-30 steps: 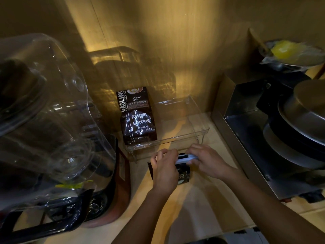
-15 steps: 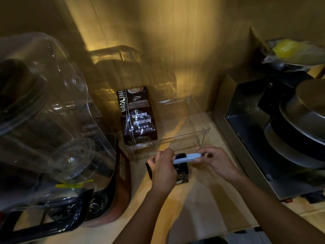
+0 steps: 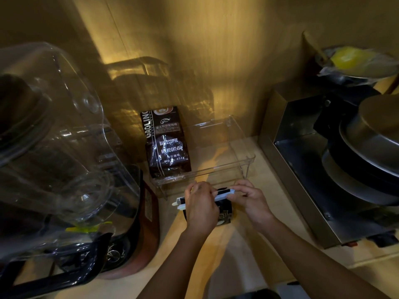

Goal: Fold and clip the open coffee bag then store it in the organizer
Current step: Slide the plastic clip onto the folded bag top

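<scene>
A small black coffee bag (image 3: pixel 224 214) stands on the wooden counter just in front of the clear plastic organizer (image 3: pixel 244 157). A white bag clip (image 3: pixel 222 195) runs across the bag's folded top, its left end sticking out past my left hand (image 3: pixel 200 207). That hand grips the bag and the clip's left part. My right hand (image 3: pixel 248 199) pinches the clip's right end. A larger dark coffee bag (image 3: pixel 165 143) stands upright in the organizer's left side.
A big blender with a clear jar (image 3: pixel 54 147) fills the left of the counter. A steel appliance with stacked pans (image 3: pixel 356 160) stands at the right. A bowl with something yellow (image 3: pixel 354 61) sits on top at the far right. The wall is close behind the organizer.
The white clip has shifted left across the bag's top, so its left end now pokes out beyond my left hand. My right hand has moved in closer to the bag.
</scene>
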